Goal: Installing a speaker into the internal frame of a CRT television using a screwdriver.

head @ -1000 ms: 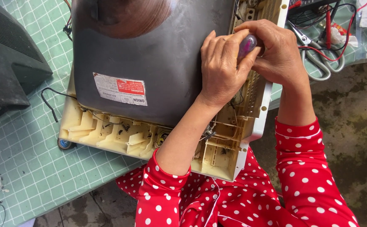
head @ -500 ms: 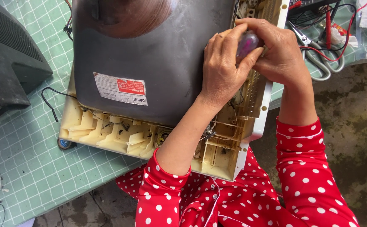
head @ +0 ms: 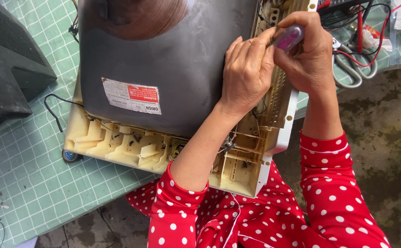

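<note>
Head view, 1 frame. Right hand is fisted around a screwdriver with a translucent purple handle, at about 1 o'clock in frame; fingers are clamped on the handle, thumb side toward the left hand. Only the handle end shows; its long axis appears to run from 2 o'clock down toward 8 o'clock, the working end pointing into the set's edge, but the shaft and tip are hidden behind the fingers. Left hand lies palm down, fingers together and extended toward 1 o'clock, fingertips touching the handle area; whether they pinch the shaft cannot be told. Both hands rest on a picture tube, dark grey, seated face down in a cream plastic front frame. The frame's ribbed wall runs along 6 o'clock. Around it: green gridded cutting mat, black rear cover at 9 o'clock, scissors and red leads at 2 o'clock.
</note>
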